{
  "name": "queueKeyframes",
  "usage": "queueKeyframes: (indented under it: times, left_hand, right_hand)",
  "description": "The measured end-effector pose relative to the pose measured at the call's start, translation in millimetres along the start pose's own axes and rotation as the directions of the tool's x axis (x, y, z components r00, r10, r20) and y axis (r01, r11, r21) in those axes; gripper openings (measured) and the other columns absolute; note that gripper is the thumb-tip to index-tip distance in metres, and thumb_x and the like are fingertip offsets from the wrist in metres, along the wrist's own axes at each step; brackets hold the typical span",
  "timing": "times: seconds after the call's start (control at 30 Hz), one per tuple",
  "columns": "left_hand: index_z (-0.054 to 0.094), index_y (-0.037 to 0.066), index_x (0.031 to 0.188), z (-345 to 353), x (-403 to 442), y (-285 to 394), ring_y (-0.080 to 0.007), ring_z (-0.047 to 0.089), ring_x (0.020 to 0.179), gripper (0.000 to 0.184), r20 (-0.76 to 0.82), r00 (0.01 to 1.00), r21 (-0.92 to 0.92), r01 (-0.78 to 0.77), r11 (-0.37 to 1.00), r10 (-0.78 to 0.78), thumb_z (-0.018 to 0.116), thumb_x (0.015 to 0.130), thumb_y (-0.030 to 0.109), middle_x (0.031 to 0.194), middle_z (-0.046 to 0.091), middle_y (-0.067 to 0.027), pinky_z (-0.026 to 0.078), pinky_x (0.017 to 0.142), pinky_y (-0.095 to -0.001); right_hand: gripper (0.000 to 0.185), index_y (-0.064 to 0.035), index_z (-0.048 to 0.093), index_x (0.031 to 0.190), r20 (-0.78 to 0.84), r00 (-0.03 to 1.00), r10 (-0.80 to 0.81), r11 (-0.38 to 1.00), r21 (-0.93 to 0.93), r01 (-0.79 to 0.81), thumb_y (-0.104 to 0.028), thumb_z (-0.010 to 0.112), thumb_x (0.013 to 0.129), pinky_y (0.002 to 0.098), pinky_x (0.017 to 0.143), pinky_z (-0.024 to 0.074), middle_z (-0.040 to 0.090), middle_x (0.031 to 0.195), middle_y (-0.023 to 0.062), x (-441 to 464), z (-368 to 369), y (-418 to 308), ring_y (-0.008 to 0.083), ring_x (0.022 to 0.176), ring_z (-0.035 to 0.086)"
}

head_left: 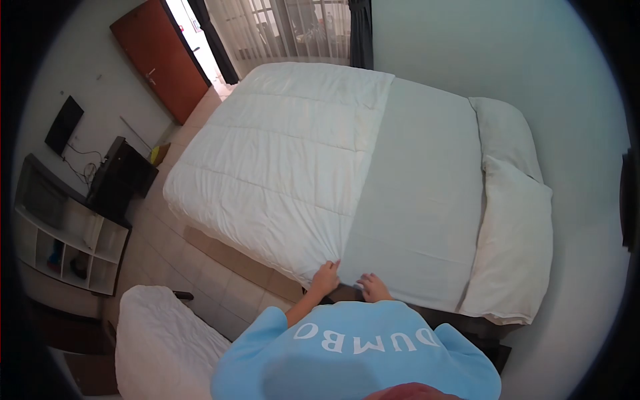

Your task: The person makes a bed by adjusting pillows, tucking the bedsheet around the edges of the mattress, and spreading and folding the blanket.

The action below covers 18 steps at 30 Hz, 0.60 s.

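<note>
A white quilted duvet (pixel 280 147) covers the left part of the bed, its straight edge running across the mattress. My left hand (pixel 326 277) is closed on the near corner of this duvet, at the bed's near side. Just to its right, my right hand (pixel 375 287) rests by the edge of the grey sheet (pixel 420 180), its fingers slightly curled and a little blurred. Whether those fingers grip anything is not clear. Two pale pillows, one near (pixel 513 240) and one far (pixel 508 137), lie at the right end of the bed.
A white-covered piece of furniture (pixel 163 340) stands at the lower left, near an open shelf unit (pixel 73 247) and a black cabinet (pixel 123 177). Tiled floor (pixel 200 267) runs along the bed. A brown door (pixel 160 63) stands at the upper left, beside curtained windows.
</note>
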State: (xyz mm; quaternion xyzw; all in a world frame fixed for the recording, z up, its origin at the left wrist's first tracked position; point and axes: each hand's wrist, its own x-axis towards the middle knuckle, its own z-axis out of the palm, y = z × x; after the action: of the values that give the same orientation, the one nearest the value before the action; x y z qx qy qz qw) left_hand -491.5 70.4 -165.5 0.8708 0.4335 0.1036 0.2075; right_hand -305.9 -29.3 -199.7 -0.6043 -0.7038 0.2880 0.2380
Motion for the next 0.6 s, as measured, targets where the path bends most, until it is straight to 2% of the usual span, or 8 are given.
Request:
queueKeyframes:
  times: [0.1, 0.23, 0.27, 0.37, 0.47, 0.5, 0.53, 0.6]
  left_hand:
    - [0.052, 0.005, 0.109, -5, 11, -36, -0.0291, 0.053, 0.087, 0.037, 0.048, 0.986, -0.242, -0.141, 0.96, 0.157, 0.052, 0.072, 0.007, 0.087, 0.052, -0.0141, 0.046, 0.071, -0.0391]
    - [0.054, 0.005, 0.104, -50, 43, -92, -0.0315, 0.052, 0.094, 0.03, -0.3, 0.919, -0.136, -0.304, 0.943, 0.254, 0.053, 0.074, 0.008, 0.096, 0.056, -0.0151, 0.042, 0.083, -0.0389]
    - [0.052, 0.007, 0.109, -65, 50, -110, -0.0334, 0.047, 0.104, 0.036, -0.25, 0.958, -0.211, -0.196, 0.958, 0.141, 0.056, 0.074, 0.012, 0.111, 0.051, -0.0158, 0.038, 0.089, -0.0419]
    - [0.047, 0.008, 0.116, -89, 67, -158, -0.0353, 0.038, 0.113, 0.045, -0.292, 0.95, 0.0, 0.12, 0.993, -0.115, 0.057, 0.074, 0.021, 0.124, 0.042, -0.0138, 0.034, 0.091, -0.0452]
    - [0.042, 0.014, 0.123, -78, 73, -187, -0.0376, 0.025, 0.123, 0.054, -0.108, 0.973, 0.108, 0.217, 0.97, -0.206, 0.057, 0.074, 0.032, 0.135, 0.03, -0.0106, 0.028, 0.094, -0.0532]
    - [0.04, 0.018, 0.125, -76, 67, -177, -0.0371, 0.022, 0.125, 0.056, 0.001, 0.994, 0.191, 0.104, 0.976, -0.106, 0.057, 0.074, 0.035, 0.137, 0.027, -0.0089, 0.026, 0.093, -0.057]
    - [0.038, 0.022, 0.127, -73, 57, -159, -0.0366, 0.019, 0.126, 0.059, 0.117, 0.993, 0.259, -0.02, 0.966, -0.011, 0.057, 0.074, 0.038, 0.139, 0.024, -0.0071, 0.023, 0.093, -0.0607]
    - [0.037, 0.026, 0.128, -61, 48, -146, -0.0377, 0.017, 0.127, 0.061, 0.262, 0.936, 0.185, -0.286, 0.94, 0.234, 0.059, 0.072, 0.038, 0.141, 0.02, -0.0056, 0.02, 0.091, -0.0648]
  right_hand:
    - [0.035, -0.0082, 0.057, 0.1, -0.243, 0.97, -0.013, 1.0, -0.002, 0.013, -0.004, 0.054, 0.066, 0.0434, 0.092, 0.0364, 0.047, 0.114, 0.0196, 36, 3, -10, 0.0385, 0.106, 0.044]
    - [0.039, -0.0096, 0.054, 0.105, -0.322, 0.946, -0.019, 0.996, -0.091, -0.01, -0.005, 0.054, 0.067, 0.045, 0.092, 0.035, 0.04, 0.123, 0.0211, 108, -5, -55, 0.0435, 0.114, 0.036]
    - [0.04, -0.0102, 0.054, 0.107, -0.314, 0.949, -0.036, 0.992, -0.124, -0.003, -0.005, 0.054, 0.067, 0.0458, 0.093, 0.0344, 0.038, 0.125, 0.021, 126, -2, -66, 0.0445, 0.115, 0.034]
    - [0.042, -0.0126, 0.051, 0.111, -0.255, 0.967, -0.03, 0.967, -0.253, -0.036, -0.009, 0.054, 0.069, 0.0482, 0.094, 0.0312, 0.031, 0.131, 0.0195, 171, 14, -86, 0.0447, 0.119, 0.028]
    - [0.044, -0.0154, 0.048, 0.115, -0.141, 0.98, 0.138, 0.919, -0.351, -0.179, -0.015, 0.055, 0.071, 0.0499, 0.096, 0.0274, 0.028, 0.135, 0.0175, 191, 36, -91, 0.0432, 0.123, 0.024]
    - [0.045, -0.0164, 0.048, 0.117, -0.102, 0.971, 0.217, 0.893, -0.382, -0.24, -0.017, 0.055, 0.072, 0.0503, 0.097, 0.0261, 0.027, 0.136, 0.0168, 193, 40, -88, 0.0426, 0.124, 0.023]
    - [0.048, -0.0189, 0.046, 0.12, -0.125, 0.981, 0.15, 0.904, -0.385, -0.188, -0.023, 0.056, 0.073, 0.0494, 0.098, 0.0249, 0.026, 0.137, 0.0158, 187, 42, -75, 0.0428, 0.125, 0.021]
    - [0.051, -0.0179, 0.044, 0.121, -0.227, 0.957, 0.183, 0.9, -0.353, -0.256, -0.024, 0.058, 0.072, 0.0493, 0.099, 0.0242, 0.025, 0.137, 0.0177, 172, 41, -67, 0.0431, 0.124, 0.021]
